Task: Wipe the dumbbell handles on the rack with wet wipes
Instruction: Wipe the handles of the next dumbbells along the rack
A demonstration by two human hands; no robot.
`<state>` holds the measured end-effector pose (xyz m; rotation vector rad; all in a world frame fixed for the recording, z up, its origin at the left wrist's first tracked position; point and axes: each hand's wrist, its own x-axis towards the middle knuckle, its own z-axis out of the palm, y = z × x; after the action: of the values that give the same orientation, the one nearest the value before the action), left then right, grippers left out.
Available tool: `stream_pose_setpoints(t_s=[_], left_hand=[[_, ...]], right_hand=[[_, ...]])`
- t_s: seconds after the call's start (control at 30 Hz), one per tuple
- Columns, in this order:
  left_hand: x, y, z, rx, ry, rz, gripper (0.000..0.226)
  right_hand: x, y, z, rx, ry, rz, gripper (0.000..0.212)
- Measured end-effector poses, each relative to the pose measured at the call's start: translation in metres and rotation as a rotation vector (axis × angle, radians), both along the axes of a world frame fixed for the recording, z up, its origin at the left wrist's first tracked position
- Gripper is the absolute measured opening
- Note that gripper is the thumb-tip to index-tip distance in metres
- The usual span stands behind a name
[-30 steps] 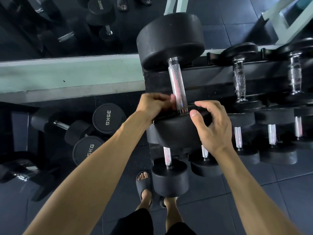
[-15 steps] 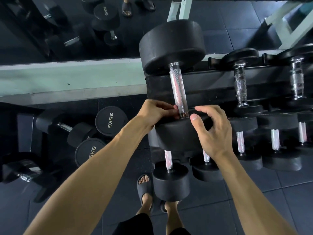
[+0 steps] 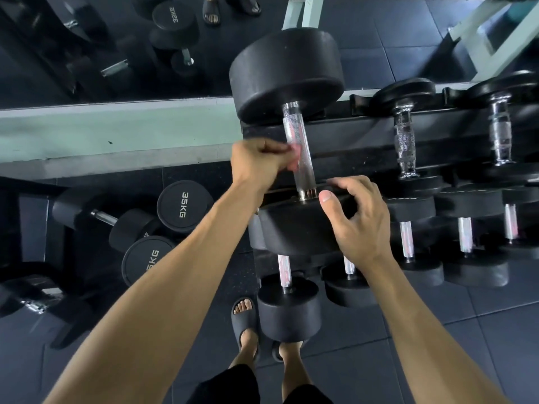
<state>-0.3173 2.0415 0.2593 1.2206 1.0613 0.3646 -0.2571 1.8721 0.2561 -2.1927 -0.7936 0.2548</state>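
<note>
A large black dumbbell [image 3: 285,74] lies on the top shelf of the rack [image 3: 358,141], its knurled silver handle [image 3: 294,126] pointing toward me. My left hand [image 3: 259,164] is curled against the left side of the handle at mid-length, pinching a small pale pinkish wad that looks like the wet wipe [image 3: 295,151]; most of it is hidden by the fingers. My right hand [image 3: 361,223] grips the dumbbell's near head [image 3: 291,231], thumb on the rim and fingers curved over its inner face.
Smaller dumbbells [image 3: 404,141] [image 3: 500,135] sit to the right on the same shelf, with more on the lower shelf [image 3: 284,271]. Loose 35 kg dumbbells [image 3: 183,205] lie on the floor at left. My sandalled feet [image 3: 245,322] stand close to the rack. A mirror [image 3: 87,39] lies beyond.
My left hand has slid up the handle from its base near the front head to about mid-length. My right hand has stayed on the near head.
</note>
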Motion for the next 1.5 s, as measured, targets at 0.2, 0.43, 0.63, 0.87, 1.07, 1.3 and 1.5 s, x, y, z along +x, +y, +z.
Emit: stream_pose_setpoints(t_s=[0.2, 0.43, 0.63, 0.87, 1.07, 1.3, 1.5], left_hand=[[-0.018, -0.011, -0.009, 0.058, 0.156, -0.305, 0.018], [0.013, 0.009, 0.002, 0.024, -0.012, 0.097, 0.018], [-0.009, -0.013, -0.005, 0.061, 0.183, -0.150, 0.021], [0.026, 0.014, 0.008, 0.004, 0.031, 0.170, 0.015], [0.014, -0.011, 0.004, -0.025, 0.072, 0.174, 0.015], [0.040, 0.006, 0.014, 0.119, 0.056, 0.278, 0.018], [0.029, -0.007, 0.013, 0.203, 0.128, 0.139, 0.017]], right_hand=[[0.000, 0.001, 0.000, 0.006, -0.003, -0.006, 0.047], [0.000, 0.001, 0.001, -0.019, -0.002, 0.001, 0.051], [0.001, 0.000, -0.001, 0.000, 0.019, -0.005, 0.051], [0.001, -0.001, 0.000, -0.002, 0.023, -0.009, 0.054], [0.002, -0.001, -0.002, 0.024, 0.014, -0.015, 0.050], [0.010, -0.007, -0.004, 0.043, 0.029, 0.055, 0.054], [0.016, -0.011, -0.004, 0.040, 0.124, 0.087, 0.073]])
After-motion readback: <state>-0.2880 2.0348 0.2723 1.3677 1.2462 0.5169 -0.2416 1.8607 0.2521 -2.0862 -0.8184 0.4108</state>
